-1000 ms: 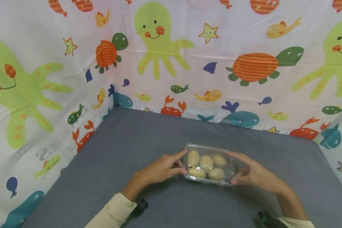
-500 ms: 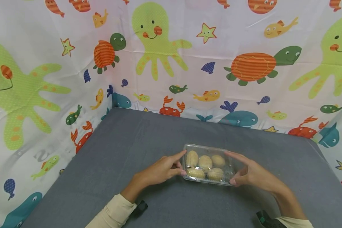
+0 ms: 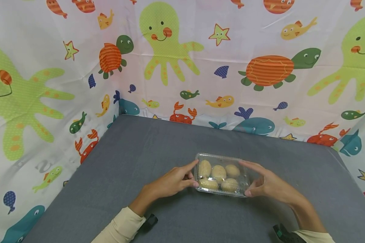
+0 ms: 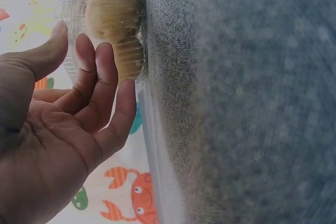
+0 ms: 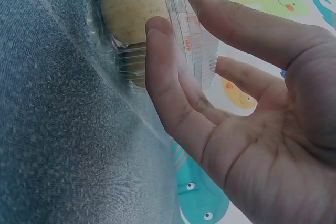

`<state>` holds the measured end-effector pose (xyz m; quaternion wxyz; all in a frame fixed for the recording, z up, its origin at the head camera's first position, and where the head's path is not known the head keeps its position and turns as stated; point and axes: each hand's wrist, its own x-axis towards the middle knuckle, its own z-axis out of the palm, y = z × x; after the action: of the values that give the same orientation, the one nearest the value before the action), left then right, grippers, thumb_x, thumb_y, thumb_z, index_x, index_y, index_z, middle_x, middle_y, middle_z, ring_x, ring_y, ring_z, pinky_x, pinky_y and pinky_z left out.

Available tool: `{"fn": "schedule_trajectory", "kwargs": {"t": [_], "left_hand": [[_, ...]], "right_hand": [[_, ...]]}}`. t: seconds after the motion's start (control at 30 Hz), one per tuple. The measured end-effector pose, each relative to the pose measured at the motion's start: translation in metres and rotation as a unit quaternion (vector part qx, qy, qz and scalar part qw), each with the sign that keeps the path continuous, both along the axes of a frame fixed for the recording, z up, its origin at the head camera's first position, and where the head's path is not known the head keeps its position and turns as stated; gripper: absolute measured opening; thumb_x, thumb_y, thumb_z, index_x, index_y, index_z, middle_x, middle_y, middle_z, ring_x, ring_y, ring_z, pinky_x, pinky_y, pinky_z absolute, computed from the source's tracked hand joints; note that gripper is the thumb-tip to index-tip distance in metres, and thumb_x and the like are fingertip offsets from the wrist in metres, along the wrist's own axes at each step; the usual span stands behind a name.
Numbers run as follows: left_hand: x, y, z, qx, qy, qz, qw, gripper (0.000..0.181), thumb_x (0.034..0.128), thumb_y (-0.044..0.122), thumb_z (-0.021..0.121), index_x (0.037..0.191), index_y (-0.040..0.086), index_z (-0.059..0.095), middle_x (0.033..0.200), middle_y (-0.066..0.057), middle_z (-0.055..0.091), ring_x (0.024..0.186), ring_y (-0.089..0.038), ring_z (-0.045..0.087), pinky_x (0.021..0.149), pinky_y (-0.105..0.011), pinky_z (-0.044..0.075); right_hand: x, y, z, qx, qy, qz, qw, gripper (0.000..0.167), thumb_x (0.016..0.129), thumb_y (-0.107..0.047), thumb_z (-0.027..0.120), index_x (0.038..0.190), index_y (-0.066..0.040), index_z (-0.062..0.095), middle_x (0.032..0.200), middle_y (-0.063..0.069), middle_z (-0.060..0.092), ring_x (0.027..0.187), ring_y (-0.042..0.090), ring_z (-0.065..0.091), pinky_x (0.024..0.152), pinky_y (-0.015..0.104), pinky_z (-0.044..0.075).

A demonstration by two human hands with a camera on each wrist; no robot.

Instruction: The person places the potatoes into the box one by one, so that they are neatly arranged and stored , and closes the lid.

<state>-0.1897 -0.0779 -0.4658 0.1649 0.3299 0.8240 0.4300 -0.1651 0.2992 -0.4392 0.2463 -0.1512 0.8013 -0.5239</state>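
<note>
A clear plastic clamshell container (image 3: 242, 179), lid down, sits on the grey cloth with several pale yellow-brown potatoes (image 3: 219, 172) inside. My left hand (image 3: 171, 180) grips its left end, index finger at the back corner and thumb at the front corner. At the opposite end my right hand (image 3: 272, 184) holds it the same way. In the left wrist view the thumb is at the ribbed lid edge and bent fingers are by the side wall (image 4: 76, 3). The right wrist view has thumb and fingers around the container's rim (image 5: 186, 24). The container's underside is hidden.
Grey cloth (image 3: 134, 152) covers the table. White curtains (image 3: 197, 44) printed with sea animals stand along the back and both sides. Dark wrist cameras (image 3: 150, 221) sit by the cream sleeves (image 3: 121, 226).
The whole view has shifted slightly left as the head moved. Both hands keep their hold on the container, which stays in place on the cloth.
</note>
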Motion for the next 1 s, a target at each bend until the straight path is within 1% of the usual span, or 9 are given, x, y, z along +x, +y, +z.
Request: {"fn": "schedule_trajectory", "kwargs": {"t": [0.17,0.4,0.43,0.47,0.5,0.67,0.7,0.87,1.0], "left_hand": [[-0.0007,-0.0001,-0.0011,0.000,0.001,0.004,1.0000,0.082,0.1043,0.028,0.070,0.169,0.006,0.025,0.095,0.013,0.071,0.079,-0.002,0.055,0.072,-0.023,0.045],[0.0000,0.0002,-0.0002,0.002,0.001,0.006,1.0000,0.081,0.1045,0.026,0.070,0.168,0.006,0.025,0.095,0.012,0.071,0.080,-0.002,0.057,0.074,-0.023,0.047],[0.0001,0.0003,0.0000,0.001,0.001,0.006,1.0000,0.081,0.1046,0.026,0.070,0.168,0.006,0.025,0.095,0.012,0.071,0.080,-0.002,0.056,0.074,-0.023,0.046],[0.0002,0.0003,0.0001,0.000,0.002,0.006,1.0000,0.081,0.1048,0.026,0.070,0.168,0.006,0.025,0.095,0.012,0.071,0.080,-0.002,0.056,0.073,-0.023,0.046],[0.0005,0.0004,0.0005,-0.002,0.002,0.005,1.0000,0.080,0.1049,0.026,0.070,0.169,0.006,0.025,0.095,0.012,0.071,0.079,-0.002,0.055,0.073,-0.023,0.046],[0.0005,0.0010,0.0013,-0.007,0.002,0.002,1.0000,0.080,0.1055,0.025,0.069,0.169,0.008,0.024,0.094,0.011,0.071,0.077,-0.002,0.053,0.071,-0.023,0.044],[0.0004,0.0011,0.0012,-0.007,0.003,0.002,1.0000,0.080,0.1053,0.025,0.069,0.169,0.008,0.024,0.093,0.011,0.071,0.077,-0.002,0.053,0.071,-0.023,0.044],[0.0006,0.0016,0.0015,-0.011,0.002,0.004,0.9999,0.081,0.1047,0.026,0.070,0.169,0.008,0.024,0.091,0.012,0.068,0.076,-0.002,0.052,0.070,-0.023,0.043],[0.0009,0.0022,0.0013,-0.012,0.001,0.006,0.9999,0.081,0.1044,0.027,0.070,0.169,0.008,0.024,0.090,0.012,0.068,0.075,-0.002,0.051,0.068,-0.022,0.043]], "right_hand": [[-0.0006,0.0002,-0.0009,-0.003,-0.002,0.001,1.0000,0.100,0.090,-0.007,0.083,0.170,-0.012,0.022,0.170,0.029,0.002,0.091,0.031,0.077,0.083,0.032,0.060],[-0.0005,-0.0015,-0.0003,0.002,0.002,-0.007,1.0000,0.101,0.089,-0.007,0.085,0.169,-0.014,0.024,0.167,0.029,0.004,0.087,0.029,0.076,0.080,0.032,0.060],[-0.0002,-0.0018,-0.0002,0.005,0.003,-0.008,1.0000,0.101,0.089,-0.008,0.085,0.169,-0.014,0.024,0.165,0.030,0.006,0.086,0.028,0.075,0.079,0.032,0.060],[0.0001,-0.0020,-0.0002,0.009,0.002,-0.009,0.9999,0.101,0.089,-0.008,0.085,0.170,-0.015,0.024,0.161,0.036,0.015,0.085,0.028,0.075,0.076,0.033,0.060],[0.0004,-0.0024,-0.0002,0.012,0.002,-0.009,0.9999,0.101,0.089,-0.008,0.085,0.170,-0.017,0.024,0.158,0.037,0.019,0.083,0.028,0.074,0.073,0.034,0.060],[0.0016,-0.0036,-0.0007,0.014,-0.007,-0.005,0.9999,0.102,0.089,-0.008,0.084,0.170,-0.024,0.024,0.149,0.043,0.033,0.074,0.028,0.070,0.061,0.037,0.057],[0.0017,-0.0038,-0.0010,0.011,-0.006,-0.003,0.9999,0.103,0.088,-0.007,0.084,0.170,-0.024,0.024,0.153,0.039,0.027,0.073,0.028,0.069,0.059,0.036,0.057],[0.0020,-0.0053,-0.0026,0.000,-0.005,0.004,1.0000,0.104,0.088,-0.005,0.084,0.170,-0.023,0.024,0.150,0.040,0.025,0.066,0.024,0.066,0.053,0.036,0.055],[0.0018,-0.0052,-0.0043,-0.010,-0.001,0.009,0.9999,0.104,0.088,-0.004,0.084,0.171,-0.022,0.023,0.148,0.040,0.024,0.064,0.021,0.065,0.051,0.036,0.055]]}}
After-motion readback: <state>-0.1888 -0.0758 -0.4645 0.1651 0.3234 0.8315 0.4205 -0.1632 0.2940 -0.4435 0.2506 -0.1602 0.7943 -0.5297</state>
